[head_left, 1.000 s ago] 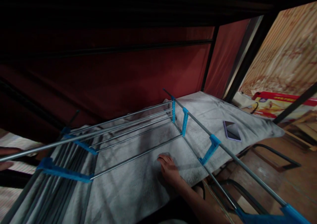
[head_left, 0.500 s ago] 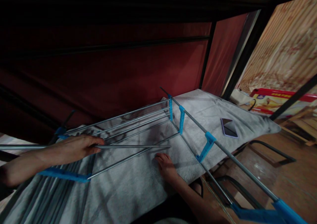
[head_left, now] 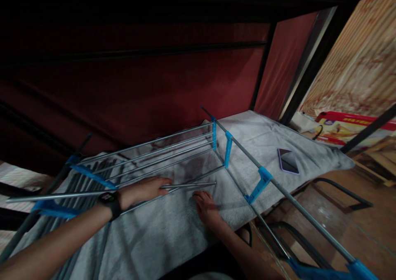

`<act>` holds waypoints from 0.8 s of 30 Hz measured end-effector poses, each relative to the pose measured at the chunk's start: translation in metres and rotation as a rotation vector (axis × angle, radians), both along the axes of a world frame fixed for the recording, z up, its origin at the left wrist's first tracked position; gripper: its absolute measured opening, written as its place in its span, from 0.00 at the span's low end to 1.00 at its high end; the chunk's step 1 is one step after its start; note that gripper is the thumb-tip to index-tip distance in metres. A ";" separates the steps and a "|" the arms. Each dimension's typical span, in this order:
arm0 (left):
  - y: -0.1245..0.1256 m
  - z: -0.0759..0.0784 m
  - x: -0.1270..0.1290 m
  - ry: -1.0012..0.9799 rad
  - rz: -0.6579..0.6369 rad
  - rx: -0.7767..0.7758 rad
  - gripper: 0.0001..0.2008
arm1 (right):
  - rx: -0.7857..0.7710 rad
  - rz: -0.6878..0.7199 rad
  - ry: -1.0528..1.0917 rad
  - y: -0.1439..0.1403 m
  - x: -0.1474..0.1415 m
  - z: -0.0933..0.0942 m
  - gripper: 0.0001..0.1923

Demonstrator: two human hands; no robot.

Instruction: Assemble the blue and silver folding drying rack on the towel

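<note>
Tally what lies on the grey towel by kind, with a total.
Hands: 2, left hand and right hand
Loose metal rod: 1
Wire rack with blue joints: 1
Phone: 1
Total: 5

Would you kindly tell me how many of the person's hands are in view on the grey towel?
2. The left hand grips a loose metal rod beside the drying rack. The right hand rests flat on the grey towel, just below the rod's tip.

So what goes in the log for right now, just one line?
left hand: grips loose metal rod | right hand: flat on grey towel | drying rack: lying on towel | phone: on towel
</note>
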State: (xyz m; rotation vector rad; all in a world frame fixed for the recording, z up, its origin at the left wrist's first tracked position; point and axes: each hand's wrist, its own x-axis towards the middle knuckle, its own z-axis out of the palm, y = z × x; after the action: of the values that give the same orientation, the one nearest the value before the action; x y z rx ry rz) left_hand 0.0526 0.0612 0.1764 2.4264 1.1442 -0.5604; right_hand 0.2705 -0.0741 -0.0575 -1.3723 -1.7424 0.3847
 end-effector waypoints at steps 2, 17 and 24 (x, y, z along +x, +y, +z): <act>-0.005 -0.013 0.032 -0.036 -0.016 0.019 0.22 | -0.004 -0.001 -0.009 -0.001 0.001 0.000 0.24; -0.053 -0.052 0.112 -0.160 0.137 0.450 0.20 | 0.049 0.023 -0.045 0.002 0.003 -0.009 0.26; -0.068 -0.085 0.113 -0.202 0.207 0.473 0.24 | 0.002 0.034 -0.056 0.000 0.004 -0.007 0.29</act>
State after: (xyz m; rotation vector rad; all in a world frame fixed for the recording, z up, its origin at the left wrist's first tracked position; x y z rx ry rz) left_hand 0.1655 -0.0069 0.0911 2.6165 1.5504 0.0295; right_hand 0.2750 -0.0741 -0.0645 -1.3653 -1.8128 0.3664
